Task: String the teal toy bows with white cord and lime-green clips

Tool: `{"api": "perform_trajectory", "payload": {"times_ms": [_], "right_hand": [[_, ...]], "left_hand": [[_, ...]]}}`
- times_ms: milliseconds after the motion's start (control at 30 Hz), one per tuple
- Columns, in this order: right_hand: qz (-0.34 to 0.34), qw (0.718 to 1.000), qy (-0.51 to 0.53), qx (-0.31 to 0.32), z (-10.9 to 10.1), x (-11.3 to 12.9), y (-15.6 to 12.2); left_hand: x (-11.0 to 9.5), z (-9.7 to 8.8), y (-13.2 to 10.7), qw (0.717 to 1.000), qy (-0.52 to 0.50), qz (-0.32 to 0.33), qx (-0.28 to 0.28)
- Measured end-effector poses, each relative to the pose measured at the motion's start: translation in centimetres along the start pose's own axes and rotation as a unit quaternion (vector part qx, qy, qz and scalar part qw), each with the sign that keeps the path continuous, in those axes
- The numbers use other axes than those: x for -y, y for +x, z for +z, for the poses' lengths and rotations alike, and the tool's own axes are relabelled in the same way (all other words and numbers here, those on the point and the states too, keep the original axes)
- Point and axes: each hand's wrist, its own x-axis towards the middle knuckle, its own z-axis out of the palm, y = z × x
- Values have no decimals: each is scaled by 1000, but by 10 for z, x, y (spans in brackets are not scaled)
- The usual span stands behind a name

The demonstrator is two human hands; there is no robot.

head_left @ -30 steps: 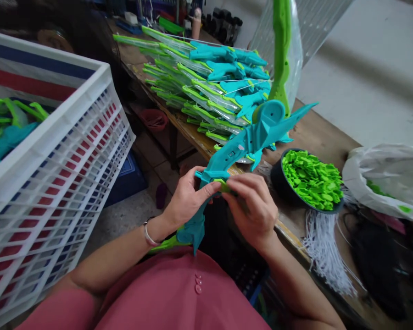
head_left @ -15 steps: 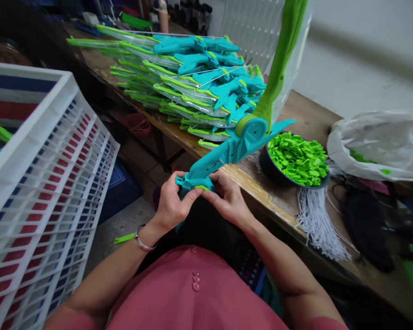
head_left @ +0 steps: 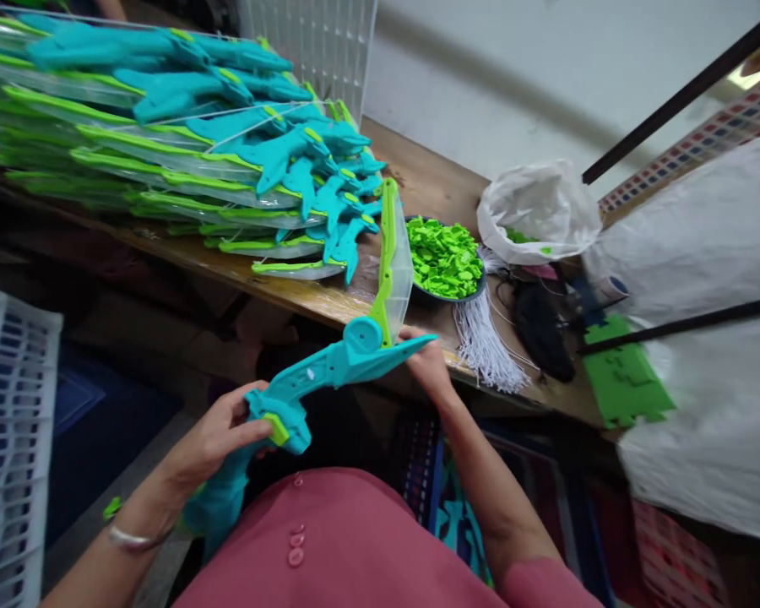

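The person holds a teal toy bow (head_left: 320, 376) in both hands, in front of the chest and just short of the near edge of the wooden table (head_left: 431, 177). The left hand (head_left: 219, 435) wraps around the bow's grip from below, fingers curled shut on it, with the thumb pressed just beside a small green button (head_left: 276, 427) on the grip. The right hand (head_left: 427, 361) is at the forward pointed end of the teal body, thumb on top and fingers closing on it from underneath. Its fingertips are mostly hidden behind the plastic. From the round hub (head_left: 362, 335) next to that hand, a green limb (head_left: 388, 253) with a clear sleeve rises up and away over the table edge.

A silver bracelet (head_left: 130, 539) sits on the left wrist, and the pink shirt (head_left: 342, 549) fills the bottom of the view.

On the table, a stack of finished bows (head_left: 183, 160) lies to the left. A dark bowl (head_left: 456, 295) heaped with small green pieces (head_left: 443, 253) stands just beyond the right hand. A bundle of white strings (head_left: 485, 346) hangs over the edge beside it. Behind the bowl sits a white plastic bag (head_left: 535, 207), and further right lies a flat green puzzle-shaped piece (head_left: 624, 384). A white slatted crate (head_left: 6, 422) stands at the far left
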Motion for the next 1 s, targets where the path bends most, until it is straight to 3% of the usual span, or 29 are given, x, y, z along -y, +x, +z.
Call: {"api": "perform_trajectory", "payload": {"times_ms": [67, 133, 300, 400, 500, 667, 800, 900, 1000], "right_hand": [[65, 989, -93, -94, -28, -33, 3], [124, 966, -174, -145, -48, -60, 5], [222, 915, -301, -152, -65, -101, 9], [249, 898, -334, -138, -69, -109, 18], [249, 897, -342, -128, -73, -108, 23], [202, 919, -306, -146, -76, -98, 15], [172, 939, -221, -198, -76, -88, 9], [145, 952, -127, -237, -65, -65, 0], [102, 982, 7, -161, -30, -25, -25]], "left_hand": [[5, -7, -4, 1000, 14, -16, -11], [6, -12, -7, 999, 26, -14, -30], [-3, -24, -7, 998, 9, 9, -64], [0, -27, -2, 999, 45, 6, -2], [9, -21, 1, 984, 165, -11, 61], [11, -12, 1, 964, 253, -4, 84], [10, -20, 6, 978, 184, 10, 97], [19, -23, 16, 976, 97, -28, 192], [26, -16, 29, 955, 20, -18, 294]]}}
